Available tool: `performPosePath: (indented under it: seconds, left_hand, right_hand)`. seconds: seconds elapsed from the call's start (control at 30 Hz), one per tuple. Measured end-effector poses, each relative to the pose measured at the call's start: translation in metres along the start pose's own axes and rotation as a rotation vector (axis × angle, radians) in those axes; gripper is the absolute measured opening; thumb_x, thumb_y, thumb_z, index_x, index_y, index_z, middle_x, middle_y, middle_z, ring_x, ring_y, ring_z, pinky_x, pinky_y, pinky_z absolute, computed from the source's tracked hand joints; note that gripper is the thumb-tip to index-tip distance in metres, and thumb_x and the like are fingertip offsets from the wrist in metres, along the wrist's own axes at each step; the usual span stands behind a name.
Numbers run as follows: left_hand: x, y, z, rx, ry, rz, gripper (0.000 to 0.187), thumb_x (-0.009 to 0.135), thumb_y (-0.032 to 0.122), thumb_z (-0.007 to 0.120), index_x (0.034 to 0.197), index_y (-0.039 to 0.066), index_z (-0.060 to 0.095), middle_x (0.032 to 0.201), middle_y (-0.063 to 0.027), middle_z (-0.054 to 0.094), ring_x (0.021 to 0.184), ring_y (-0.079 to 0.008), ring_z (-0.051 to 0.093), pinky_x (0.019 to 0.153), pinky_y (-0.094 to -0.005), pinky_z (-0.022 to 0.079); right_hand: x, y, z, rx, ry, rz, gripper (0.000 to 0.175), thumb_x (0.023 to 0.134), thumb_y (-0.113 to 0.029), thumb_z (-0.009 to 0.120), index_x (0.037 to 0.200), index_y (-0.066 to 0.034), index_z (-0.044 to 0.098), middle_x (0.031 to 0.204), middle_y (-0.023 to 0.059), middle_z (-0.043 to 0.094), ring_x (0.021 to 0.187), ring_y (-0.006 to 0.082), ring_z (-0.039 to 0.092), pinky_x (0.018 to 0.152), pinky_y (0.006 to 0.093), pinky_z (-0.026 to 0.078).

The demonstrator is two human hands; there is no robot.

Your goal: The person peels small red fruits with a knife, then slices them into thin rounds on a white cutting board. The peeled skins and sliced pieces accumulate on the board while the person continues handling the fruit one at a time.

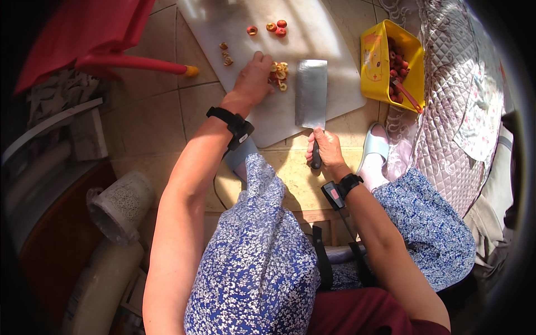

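Note:
My right hand point(326, 148) grips the black handle of a cleaver point(311, 94), whose broad blade lies over the white cutting board point(268, 125). Just left of the blade is a pile of cut red fruit pieces point(279, 75) with pale flesh. Against the left side of this pile rests my left hand point(253, 79), its fingers bent; whether it holds a piece is hidden. Several small red fruits point(281, 32) sit farther up the board, and one more point(251, 30) stands apart to their left. A few fruit scraps point(226, 57) lie near the board's left edge.
Right of the board stands a yellow plastic bin point(372, 63) with small red fruits and a red-handled tool point(408, 97) in it. A red plastic object with a rod-like arm point(138, 63) reaches in from the upper left. A quilted cover point(448, 104) hangs at the right.

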State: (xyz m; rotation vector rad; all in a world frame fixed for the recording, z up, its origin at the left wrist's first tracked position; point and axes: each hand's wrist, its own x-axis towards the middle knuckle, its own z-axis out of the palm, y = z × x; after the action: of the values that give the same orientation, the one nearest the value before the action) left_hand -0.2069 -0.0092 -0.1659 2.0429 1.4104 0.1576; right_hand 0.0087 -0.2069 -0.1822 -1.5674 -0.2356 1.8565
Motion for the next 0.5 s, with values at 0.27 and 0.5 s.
performPosePath:
  seconds: [0.27,0.5]
  left_hand:
    - [-0.001,0.003,0.007,-0.102,0.014,-0.035,0.067,0.062,0.0,0.086,0.121,0.004,0.054,0.122,-0.0152,0.054,0.112,-0.0387,0.059,0.093,-0.0427,0.053]
    - [-0.001,-0.01,0.006,-0.253,0.104,0.007,0.061,0.063,0.0,0.086,0.116,0.001,0.057,0.116,-0.0175,0.057,0.109,-0.0394,0.059,0.093,-0.0427,0.052]
  right_hand:
    - [0.013,0.002,0.036,-0.136,-0.005,0.001,0.041,0.097,-0.041,0.069,0.083,-0.004,0.055,0.064,0.0073,0.06,0.051,0.0164,0.062,0.046,0.0289,0.052]
    - [0.022,-0.002,0.059,-0.182,-0.084,0.021,0.043,0.098,-0.042,0.066,0.085,-0.0025,0.056,0.068,0.0069,0.06,0.053,0.0167,0.063,0.049,0.0301,0.054]
